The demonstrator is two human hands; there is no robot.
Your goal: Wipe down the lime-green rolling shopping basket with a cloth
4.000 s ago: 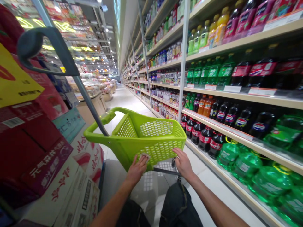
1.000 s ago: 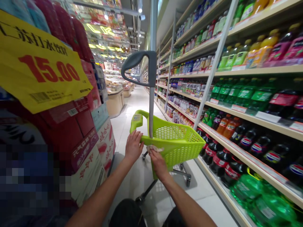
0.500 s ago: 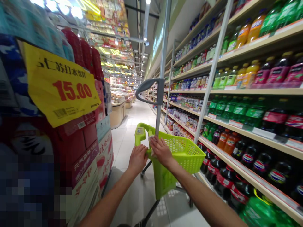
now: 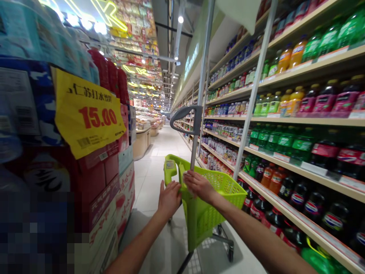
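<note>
A lime-green shopping cart [image 4: 228, 192] stands in front of me, its plastic basket perforated. From it rises a grey pole [image 4: 203, 72] with a grey loop handle [image 4: 185, 118]. My left hand [image 4: 169, 198] is closed on the near left part of the cart's green handle, the thumb raised. My right hand [image 4: 201, 186] presses a crumpled white wipe [image 4: 188, 179] against the green frame just right of the left hand, by the foot of the pole. The fingers partly cover the wipe.
Shelves of bottled drinks [image 4: 291, 139] line the right side. Stacked drink cartons [image 4: 98, 190] with a yellow price sign [image 4: 91, 114] stand close on the left. A tiled aisle [image 4: 159, 142] runs ahead past wooden display counters [image 4: 142, 144].
The view has shifted slightly, and the cart and pole sit a little lower and further right. My right hand and the wipe have moved slightly with them. My left thumb is now raised.
</note>
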